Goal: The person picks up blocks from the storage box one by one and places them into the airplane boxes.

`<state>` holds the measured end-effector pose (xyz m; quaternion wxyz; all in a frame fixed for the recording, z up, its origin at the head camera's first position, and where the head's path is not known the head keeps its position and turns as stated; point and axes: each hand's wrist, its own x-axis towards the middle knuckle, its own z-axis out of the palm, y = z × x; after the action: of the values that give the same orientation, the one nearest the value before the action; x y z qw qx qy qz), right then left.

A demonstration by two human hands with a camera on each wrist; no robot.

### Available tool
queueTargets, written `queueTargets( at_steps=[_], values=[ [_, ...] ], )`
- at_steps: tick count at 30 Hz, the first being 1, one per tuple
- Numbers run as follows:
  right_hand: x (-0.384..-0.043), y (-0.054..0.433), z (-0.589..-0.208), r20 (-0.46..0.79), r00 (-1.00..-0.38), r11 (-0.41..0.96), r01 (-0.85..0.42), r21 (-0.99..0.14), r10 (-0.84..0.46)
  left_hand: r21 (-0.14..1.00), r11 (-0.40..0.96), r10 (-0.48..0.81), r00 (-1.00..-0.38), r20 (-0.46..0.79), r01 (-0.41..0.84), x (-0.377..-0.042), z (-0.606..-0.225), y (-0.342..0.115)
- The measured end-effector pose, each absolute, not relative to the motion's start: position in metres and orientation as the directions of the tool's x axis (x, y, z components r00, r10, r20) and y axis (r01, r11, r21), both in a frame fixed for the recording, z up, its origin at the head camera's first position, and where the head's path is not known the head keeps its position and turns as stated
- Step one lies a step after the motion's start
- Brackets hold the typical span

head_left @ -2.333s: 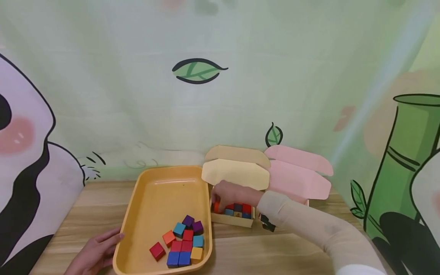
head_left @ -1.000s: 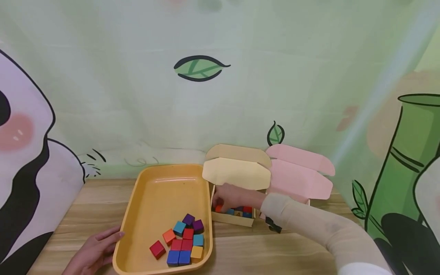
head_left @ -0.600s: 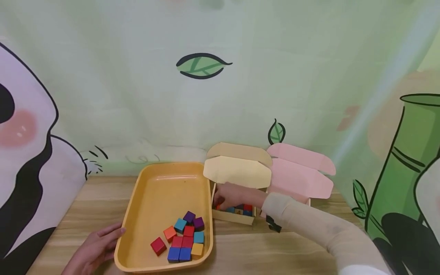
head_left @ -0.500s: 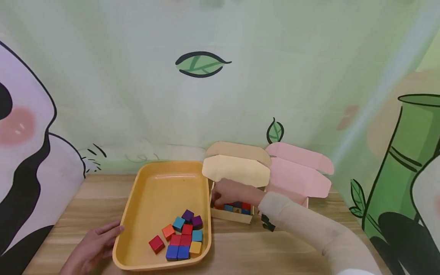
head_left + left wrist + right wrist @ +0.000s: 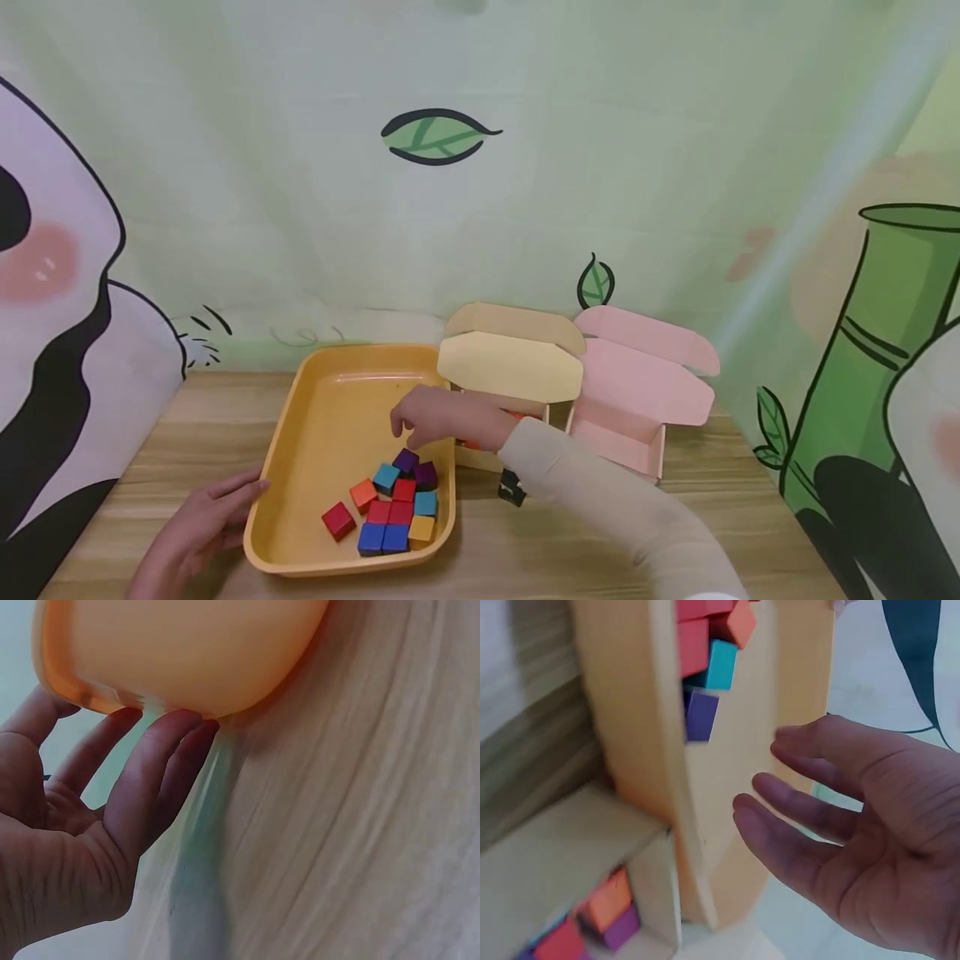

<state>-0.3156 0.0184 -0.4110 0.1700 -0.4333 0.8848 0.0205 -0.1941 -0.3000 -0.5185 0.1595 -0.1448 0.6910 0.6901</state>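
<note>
My right hand hovers over the yellow tray, above the purple blocks, its fingers loosely bent. Nothing lies between those fingers in the right wrist view. At the tray's left side, my left hand touches the outer wall with relaxed fingers; in the left wrist view its fingertips meet the tray's edge. Red, blue, orange, light blue and yellow blocks gather in the tray's near right part. To the right, a cream box holds several more blocks, partly hidden by my right wrist.
A pink box with its lid up stands right of the cream box, whose lid is also raised. All of it sits on a wooden table before a printed cloth backdrop. My right sleeve crosses in front of the boxes.
My right hand has left the cream box and moved left over the tray. An orange block it was at earlier stays in the box. The left hand keeps its place at the tray.
</note>
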Motion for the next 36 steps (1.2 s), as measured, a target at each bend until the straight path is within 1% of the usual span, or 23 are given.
queueTargets(
  at_steps=[3,7,9,14,17,21,29,32,36],
  values=[
    [-0.314,0.004,-0.417,-0.373,-0.569,0.646,-0.754,-0.12,-0.733,0.911,0.009,0.021,-0.91,-0.413,-0.413,-0.194,-0.519,-0.299],
    [-0.313,-0.006,-0.423,-0.456,-0.6,0.725,-0.669,-0.164,-0.657,0.912,0.017,0.015,-0.912,-0.409,-0.409,-0.195,-0.517,-0.297],
    [-0.314,-0.006,-0.426,-0.486,-0.604,0.753,-0.629,-0.195,-0.631,0.914,0.025,0.013,-0.914,-0.406,-0.406,-0.196,-0.516,-0.295],
    [-0.317,-0.005,-0.434,-0.536,-0.581,0.778,-0.562,-0.281,-0.613,0.912,0.047,-0.007,-0.913,-0.407,-0.407,-0.196,-0.513,-0.294],
    [-0.319,-0.004,-0.439,-0.551,-0.567,0.781,-0.541,-0.311,-0.612,0.911,0.051,-0.016,-0.913,-0.408,-0.408,-0.196,-0.512,-0.293],
    [-0.319,-0.003,-0.444,-0.552,-0.55,0.768,-0.554,-0.32,-0.627,0.91,0.047,-0.022,-0.911,-0.411,-0.412,-0.195,-0.513,-0.294],
    [-0.319,-0.003,-0.446,-0.529,-0.535,0.735,-0.609,-0.298,-0.659,0.908,0.044,-0.021,-0.909,-0.416,-0.417,-0.196,-0.513,-0.295],
    [-0.319,-0.002,-0.446,-0.519,-0.535,0.726,-0.624,-0.289,-0.667,0.906,0.047,-0.018,-0.907,-0.42,-0.42,-0.197,-0.513,-0.295],
    [-0.316,-0.003,-0.444,-0.501,-0.55,0.725,-0.631,-0.276,-0.669,0.903,0.055,-0.014,-0.905,-0.425,-0.425,-0.198,-0.514,-0.295]
  ],
)
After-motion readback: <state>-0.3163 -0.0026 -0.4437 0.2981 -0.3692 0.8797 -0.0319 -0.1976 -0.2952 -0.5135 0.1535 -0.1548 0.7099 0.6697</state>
